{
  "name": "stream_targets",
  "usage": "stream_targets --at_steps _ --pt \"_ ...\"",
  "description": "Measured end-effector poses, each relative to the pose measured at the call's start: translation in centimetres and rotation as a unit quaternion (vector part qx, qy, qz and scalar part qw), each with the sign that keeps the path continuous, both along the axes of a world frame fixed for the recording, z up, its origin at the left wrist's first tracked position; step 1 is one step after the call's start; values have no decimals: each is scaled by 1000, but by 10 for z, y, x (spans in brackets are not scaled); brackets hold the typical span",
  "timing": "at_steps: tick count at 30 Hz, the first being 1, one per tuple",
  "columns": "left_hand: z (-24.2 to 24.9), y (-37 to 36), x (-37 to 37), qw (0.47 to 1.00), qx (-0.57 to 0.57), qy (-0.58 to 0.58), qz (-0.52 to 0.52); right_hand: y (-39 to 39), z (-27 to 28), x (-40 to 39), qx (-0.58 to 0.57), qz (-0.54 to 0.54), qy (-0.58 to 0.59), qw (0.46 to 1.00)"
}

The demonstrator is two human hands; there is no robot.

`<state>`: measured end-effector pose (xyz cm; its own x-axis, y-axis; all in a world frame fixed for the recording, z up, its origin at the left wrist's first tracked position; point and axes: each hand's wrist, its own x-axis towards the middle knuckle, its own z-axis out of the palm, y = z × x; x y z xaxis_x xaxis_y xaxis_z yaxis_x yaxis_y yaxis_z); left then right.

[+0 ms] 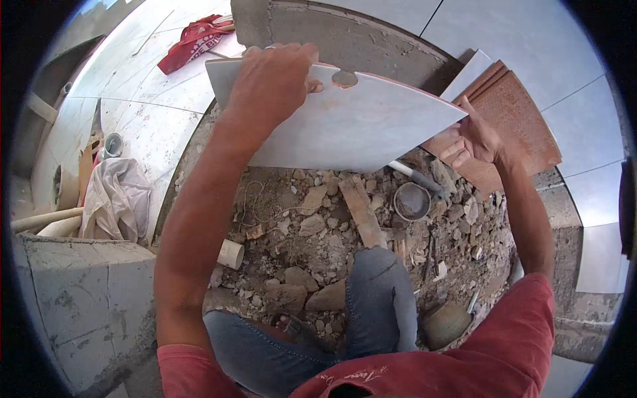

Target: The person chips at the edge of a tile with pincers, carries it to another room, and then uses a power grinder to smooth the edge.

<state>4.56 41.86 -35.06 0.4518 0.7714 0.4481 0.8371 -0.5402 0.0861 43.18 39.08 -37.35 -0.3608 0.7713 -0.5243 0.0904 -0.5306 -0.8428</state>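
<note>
A large pale tile (345,126) with a round notch cut in its upper edge is held up in front of me, tilted. My left hand (275,79) grips its top edge left of the notch, fingers wrapped over. At the tile's right corner, my right hand (471,136) holds the edge between thumb and fingers. Behind the right hand, reddish-brown tile backs (514,126) lean in a stack. Below the tile are rubble (312,225), a wooden strip (361,209) and a round cup-like container (412,201).
A concrete ledge (358,40) runs behind the tile. At left are a red cloth (196,45), a whitish cloth (118,199) and a tiled block (86,298). A short white pipe (231,254) and a rounded pot (446,325) lie in the rubble near my knees.
</note>
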Motion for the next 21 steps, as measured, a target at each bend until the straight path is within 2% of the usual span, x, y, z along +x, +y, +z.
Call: stream_targets --at_steps 4,6,7,8,9,11,12,13,14,15,16,17,19,20,21 --pt "5 0 -8 998 -32 -40 -25 -6 -5 -17 -49 -65 39 996" --pt "13 -5 -12 989 -104 -103 -27 -9 -7 -21 -31 -153 52 986" --pt "14 -8 -18 988 -116 -102 -24 -9 -8 -21 -44 -152 52 986" --pt "14 -12 -27 975 -3 -218 -36 -11 -11 -20 -36 -157 87 983" --pt "16 -15 -37 937 112 -329 -46 -13 -12 -18 -28 -165 122 978" --pt "16 -22 -76 911 75 -386 125 -19 -8 -19 -51 -187 132 972" --pt "4 -24 -94 826 -95 -520 197 -24 -7 -20 -64 -207 143 966" --pt "-2 -26 -104 691 -253 -624 262 -26 -6 -19 -79 -209 141 965" --pt "10 -39 -97 546 -421 -674 266 -29 -6 -18 -97 -210 150 961" --pt "2 -40 -102 390 -531 -706 260 -33 -10 -17 -117 -212 158 957" --pt "-10 -41 -98 317 -551 -702 321 -39 -20 -11 -134 -256 121 950" --pt "-13 -42 -96 307 -553 -699 333 -41 -11 -16 -150 -255 116 948" --pt "-22 -47 -91 259 -585 -732 231 -53 6 -32 -187 -210 -17 959" --pt "-39 -45 -102 155 -613 -740 229 -55 0 -31 -219 -186 9 958" --pt "-51 -49 -106 149 -612 -739 240 -53 -16 -25 -232 -183 9 955"
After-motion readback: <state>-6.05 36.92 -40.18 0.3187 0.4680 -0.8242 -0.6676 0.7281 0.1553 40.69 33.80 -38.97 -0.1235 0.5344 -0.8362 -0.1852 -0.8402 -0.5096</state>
